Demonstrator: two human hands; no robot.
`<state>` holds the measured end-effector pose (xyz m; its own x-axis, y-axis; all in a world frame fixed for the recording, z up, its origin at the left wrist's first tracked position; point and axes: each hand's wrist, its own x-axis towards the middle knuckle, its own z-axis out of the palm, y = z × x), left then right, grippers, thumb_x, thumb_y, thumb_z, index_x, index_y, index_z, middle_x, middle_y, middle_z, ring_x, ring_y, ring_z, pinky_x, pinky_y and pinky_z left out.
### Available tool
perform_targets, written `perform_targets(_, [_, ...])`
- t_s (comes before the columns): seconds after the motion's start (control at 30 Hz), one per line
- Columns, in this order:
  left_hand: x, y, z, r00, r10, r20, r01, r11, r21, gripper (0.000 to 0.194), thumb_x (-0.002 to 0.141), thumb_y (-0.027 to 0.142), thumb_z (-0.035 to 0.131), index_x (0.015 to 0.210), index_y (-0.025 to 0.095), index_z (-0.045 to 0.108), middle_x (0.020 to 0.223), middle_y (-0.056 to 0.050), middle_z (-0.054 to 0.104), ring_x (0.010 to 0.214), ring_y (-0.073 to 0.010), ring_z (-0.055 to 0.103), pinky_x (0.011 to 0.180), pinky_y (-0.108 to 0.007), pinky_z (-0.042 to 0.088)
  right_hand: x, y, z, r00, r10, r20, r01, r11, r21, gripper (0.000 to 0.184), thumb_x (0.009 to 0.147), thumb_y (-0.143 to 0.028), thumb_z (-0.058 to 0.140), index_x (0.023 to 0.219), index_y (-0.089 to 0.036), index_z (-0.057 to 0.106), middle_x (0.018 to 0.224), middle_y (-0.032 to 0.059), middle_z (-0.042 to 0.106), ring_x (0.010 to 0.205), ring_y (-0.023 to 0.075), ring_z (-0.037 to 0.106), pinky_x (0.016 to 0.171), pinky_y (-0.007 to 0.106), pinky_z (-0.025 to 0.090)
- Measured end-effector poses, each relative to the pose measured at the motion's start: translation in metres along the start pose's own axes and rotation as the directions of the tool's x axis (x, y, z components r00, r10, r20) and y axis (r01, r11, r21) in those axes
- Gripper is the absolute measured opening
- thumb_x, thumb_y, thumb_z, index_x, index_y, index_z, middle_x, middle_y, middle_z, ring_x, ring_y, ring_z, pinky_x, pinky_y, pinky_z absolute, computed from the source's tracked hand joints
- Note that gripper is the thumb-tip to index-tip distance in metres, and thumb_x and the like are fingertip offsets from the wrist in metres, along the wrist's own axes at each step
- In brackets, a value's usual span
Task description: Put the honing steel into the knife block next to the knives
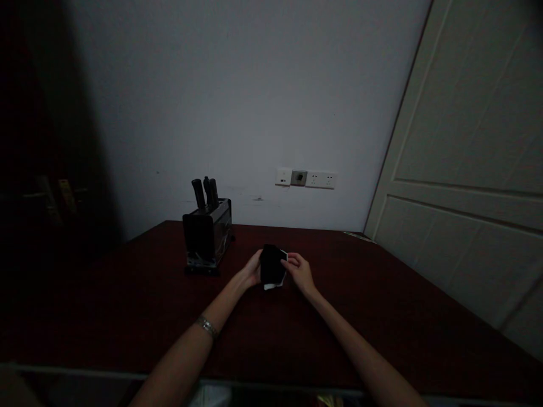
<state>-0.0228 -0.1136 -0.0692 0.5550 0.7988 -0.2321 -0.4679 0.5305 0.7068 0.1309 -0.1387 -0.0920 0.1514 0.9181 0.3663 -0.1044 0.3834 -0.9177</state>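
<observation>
Beyond the hands, on the dark red table (339,328), a holder (199,240) stands at left. The black thing (271,265), pale-edged, lies between both hands, its long axis running near to far. The left hand (253,269) clasps its left side; the right hand (302,273) pinches its right edge, neither nearer.

On the dark red table (339,316), toward the back and left of centre, a black-sided holder (199,240) with black handles (198,194) sticking up from its top. Behind, a pale wall (237,102) with a row of sockets and plates (321,180), one darker. At right, a pale panelled door (462,141). At far left, deep shadow, details too dark to tell.
</observation>
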Motion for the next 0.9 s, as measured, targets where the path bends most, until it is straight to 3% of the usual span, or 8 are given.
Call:
perform_targets(0.17, [-0.005,0.002,0.004,0.999,0.036,0.029,-0.035,0.999,-0.038,0.033,0.086,0.039,0.044,0.084,0.01,0.061,0.074,-0.009,0.068,0.067,-0.0196,0.065,0.075,-0.032,0.048,0.003,0.002,-0.004,0.989,0.11,-0.096,-0.101,0.991,0.085,0.041,0.047,-0.041,0.078,0.075,-0.017,0.061,0.061,0.0006,0.065,0.055,0.0163,0.058,0.051,0.025,0.043])
perform_targets(0.4, [0.002,0.001,-0.001,0.992,0.124,-0.035,-0.121,0.989,0.085,0.021,0.08,0.028,0.059,0.092,0.01,0.062,0.081,-0.008,0.068,0.071,-0.0174,0.065,0.075,-0.029,0.049,0.01,0.01,-0.015,0.962,0.147,-0.231,-0.121,0.985,0.125,0.038,0.051,-0.044,0.073,0.076,-0.016,0.066,0.071,0.0041,0.069,0.067,0.019,0.062,0.064,0.029,0.046])
perform_targets(0.53, [0.002,-0.001,-0.005,0.98,0.172,-0.101,-0.146,0.963,0.225,0.017,0.073,0.021,0.067,0.085,0.01,0.062,0.074,-0.006,0.067,0.062,-0.0143,0.063,0.061,-0.024,0.049,0.013,0.01,-0.021,0.958,0.158,-0.24,-0.135,0.985,0.107,0.038,0.053,-0.046,0.071,0.074,-0.014,0.068,0.073,0.0058,0.07,0.069,0.0195,0.062,0.067,0.029,0.046])
perform_targets(0.7, [0.003,0.0,-0.008,0.939,0.267,-0.219,-0.198,0.936,0.292,0.018,0.068,0.024,0.071,0.075,0.012,0.061,0.062,0.0,0.061,0.049,-0.0092,0.056,0.048,-0.018,0.043,0.023,0.004,-0.032,0.958,0.168,-0.231,-0.156,0.985,0.067,0.036,0.05,-0.044,0.072,0.07,-0.014,0.068,0.068,0.0049,0.069,0.065,0.0187,0.061,0.064,0.028,0.045])
perform_targets(0.9, [0.002,0.0,0.001,0.927,0.312,-0.208,-0.219,0.901,0.375,0.024,0.065,0.029,0.073,0.077,0.014,0.059,0.062,0.002,0.059,0.048,-0.0075,0.053,0.046,-0.018,0.041,0.038,-0.009,-0.058,0.965,0.184,-0.187,-0.178,0.983,0.044,0.033,0.05,-0.04,0.074,0.069,-0.014,0.069,0.069,0.0059,0.07,0.065,0.019,0.062,0.062,0.028,0.046])
